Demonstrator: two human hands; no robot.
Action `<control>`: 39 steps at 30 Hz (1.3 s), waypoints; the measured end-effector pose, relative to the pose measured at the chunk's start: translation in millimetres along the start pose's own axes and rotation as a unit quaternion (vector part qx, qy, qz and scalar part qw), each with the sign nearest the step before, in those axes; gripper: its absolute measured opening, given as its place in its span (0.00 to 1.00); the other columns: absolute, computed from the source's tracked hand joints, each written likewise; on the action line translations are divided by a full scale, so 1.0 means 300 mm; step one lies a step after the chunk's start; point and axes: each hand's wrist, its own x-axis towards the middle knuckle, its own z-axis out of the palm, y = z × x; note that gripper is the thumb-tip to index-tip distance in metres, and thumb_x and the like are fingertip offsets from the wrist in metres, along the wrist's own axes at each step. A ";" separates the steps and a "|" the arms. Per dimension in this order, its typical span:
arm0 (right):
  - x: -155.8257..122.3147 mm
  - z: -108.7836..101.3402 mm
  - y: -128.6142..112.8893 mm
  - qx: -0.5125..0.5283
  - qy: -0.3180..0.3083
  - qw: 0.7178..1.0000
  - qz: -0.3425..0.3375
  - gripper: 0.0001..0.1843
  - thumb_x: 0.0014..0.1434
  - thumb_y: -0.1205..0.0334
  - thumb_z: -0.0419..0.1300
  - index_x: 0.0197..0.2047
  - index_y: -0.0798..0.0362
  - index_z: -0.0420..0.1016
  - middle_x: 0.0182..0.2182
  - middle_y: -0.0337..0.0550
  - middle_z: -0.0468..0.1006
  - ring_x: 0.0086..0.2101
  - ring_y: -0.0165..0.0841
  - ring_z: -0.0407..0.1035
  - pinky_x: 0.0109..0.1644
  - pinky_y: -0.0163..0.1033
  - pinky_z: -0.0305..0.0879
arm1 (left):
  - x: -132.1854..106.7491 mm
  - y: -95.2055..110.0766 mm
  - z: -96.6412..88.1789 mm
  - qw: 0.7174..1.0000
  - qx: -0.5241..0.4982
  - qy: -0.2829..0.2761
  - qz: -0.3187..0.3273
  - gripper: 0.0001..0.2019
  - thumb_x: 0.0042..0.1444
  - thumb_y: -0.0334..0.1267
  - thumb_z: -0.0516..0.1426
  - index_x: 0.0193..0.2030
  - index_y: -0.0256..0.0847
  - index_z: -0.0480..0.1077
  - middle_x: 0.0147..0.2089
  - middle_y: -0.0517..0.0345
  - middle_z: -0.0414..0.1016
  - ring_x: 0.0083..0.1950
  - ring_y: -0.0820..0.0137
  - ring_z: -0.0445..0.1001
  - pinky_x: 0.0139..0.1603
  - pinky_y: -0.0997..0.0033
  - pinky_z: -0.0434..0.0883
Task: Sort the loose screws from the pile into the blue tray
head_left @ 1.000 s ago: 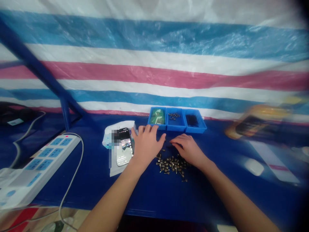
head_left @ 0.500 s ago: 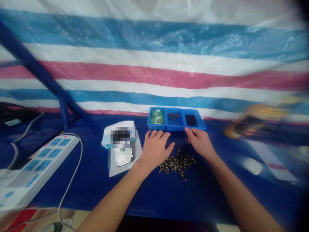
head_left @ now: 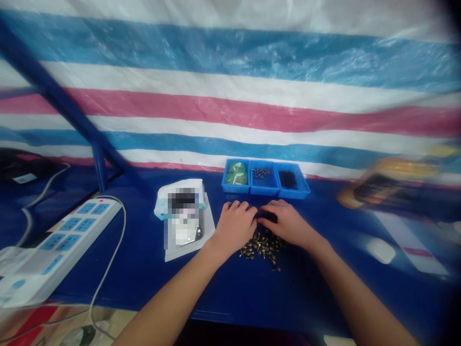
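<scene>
My left hand [head_left: 233, 225] and my right hand [head_left: 288, 223] meet fingertip to fingertip on the blue table, just behind a pile of small brass-coloured screws [head_left: 262, 246]. The fingers of both hands are curled together. What they pinch between them is hidden. Behind the hands stand three small blue bins in a row. The left bin [head_left: 236, 175] holds green bits, the middle bin [head_left: 264, 177] a few screws, and the right bin [head_left: 291, 180] small black parts.
A phone on white paper [head_left: 184, 222] lies left of my left hand. A white power strip [head_left: 54, 245] with its cable sits at the far left. A white mouse [head_left: 378, 250] and a blurred yellow-black object [head_left: 389, 185] lie at right. A striped tarp hangs behind.
My right hand drew back from the right bin to the screw pile. My left hand, flat before, curled its fingers and met the right hand.
</scene>
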 end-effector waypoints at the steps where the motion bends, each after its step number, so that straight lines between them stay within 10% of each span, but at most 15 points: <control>1: -0.002 0.007 -0.007 -0.023 -0.020 0.999 -0.008 0.11 0.62 0.55 0.62 0.45 0.47 0.79 0.41 0.45 0.78 0.43 0.39 0.69 0.50 0.46 0.63 | 0.000 -0.003 0.004 1.000 0.003 -0.008 0.001 0.09 0.65 0.39 0.51 0.43 0.43 0.72 0.44 0.52 0.74 0.48 0.58 0.70 0.51 0.54 0.64; 39: 0.005 0.028 -0.012 -0.075 -0.036 0.997 0.004 0.10 0.68 0.67 0.51 0.44 0.51 0.74 0.40 0.44 0.77 0.42 0.36 0.69 0.45 0.40 0.59 | 0.013 -0.015 0.023 1.000 -0.009 -0.018 0.007 0.06 0.63 0.35 0.53 0.44 0.43 0.69 0.44 0.53 0.71 0.46 0.61 0.72 0.44 0.62 0.69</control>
